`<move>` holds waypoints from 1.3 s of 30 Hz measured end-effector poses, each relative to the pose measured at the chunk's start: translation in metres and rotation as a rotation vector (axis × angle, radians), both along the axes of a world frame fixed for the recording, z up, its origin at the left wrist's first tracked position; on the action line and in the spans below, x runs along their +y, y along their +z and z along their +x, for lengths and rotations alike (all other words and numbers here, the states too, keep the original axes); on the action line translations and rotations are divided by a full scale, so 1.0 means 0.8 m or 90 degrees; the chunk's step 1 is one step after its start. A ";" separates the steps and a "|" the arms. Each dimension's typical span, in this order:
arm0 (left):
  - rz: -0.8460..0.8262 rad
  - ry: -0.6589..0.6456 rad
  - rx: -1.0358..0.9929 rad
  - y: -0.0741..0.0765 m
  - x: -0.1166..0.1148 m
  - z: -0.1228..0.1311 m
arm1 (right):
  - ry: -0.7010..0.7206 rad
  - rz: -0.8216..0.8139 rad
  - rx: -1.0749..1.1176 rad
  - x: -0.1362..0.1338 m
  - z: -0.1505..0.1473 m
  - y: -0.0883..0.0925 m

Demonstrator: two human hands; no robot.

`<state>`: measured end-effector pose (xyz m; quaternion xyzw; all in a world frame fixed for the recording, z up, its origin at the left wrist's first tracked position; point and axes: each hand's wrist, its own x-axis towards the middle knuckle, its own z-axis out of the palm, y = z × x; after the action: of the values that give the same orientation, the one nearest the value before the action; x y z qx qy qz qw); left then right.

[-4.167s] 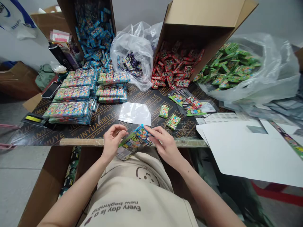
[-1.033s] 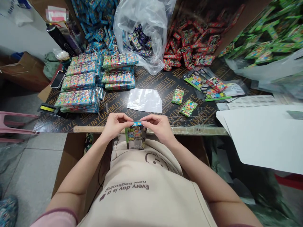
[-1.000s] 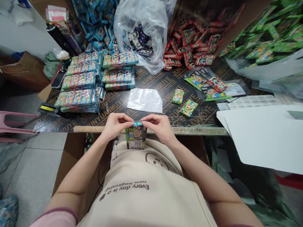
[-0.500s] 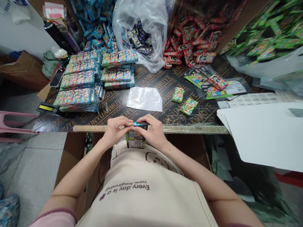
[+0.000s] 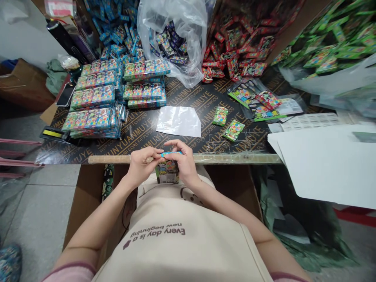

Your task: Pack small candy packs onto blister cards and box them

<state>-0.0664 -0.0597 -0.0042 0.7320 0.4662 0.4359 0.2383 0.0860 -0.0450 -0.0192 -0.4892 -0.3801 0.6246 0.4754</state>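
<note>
A printed pack (image 5: 168,173) with a green side edge and a blue strip along its top is upright between my hands, in front of my apron at the table's front edge. My left hand (image 5: 142,164) is closed, pinching the left end of the blue top. Around the right end, my right hand (image 5: 185,162) grips the pack, its thumb along the top and its index finger raised and bent. My palms hide part of the pack's sides. Just beyond my fingers lies a white sheet (image 5: 178,121), glossy like plastic.
Stacked wrapped packs (image 5: 89,119) stand at the left. Two green packets (image 5: 234,130) lie right of the sheet. Behind are piles of blue, red packets (image 5: 235,58) and green ones, plus a clear bag (image 5: 188,70). White card sheets (image 5: 326,164) overhang the table's right front.
My right index finger has lifted away from the pack's top edge, and more of the blue strip shows. The pack stays in nearly the same place.
</note>
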 end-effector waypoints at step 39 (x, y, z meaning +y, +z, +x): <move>-0.183 0.011 -0.098 -0.006 -0.074 0.027 | 0.078 0.496 -0.194 -0.055 0.070 0.001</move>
<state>-0.0451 -0.1192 -0.0090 0.6509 0.5103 0.4212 0.3722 0.1422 -0.0887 -0.0180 -0.3359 -0.6823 0.3819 0.5251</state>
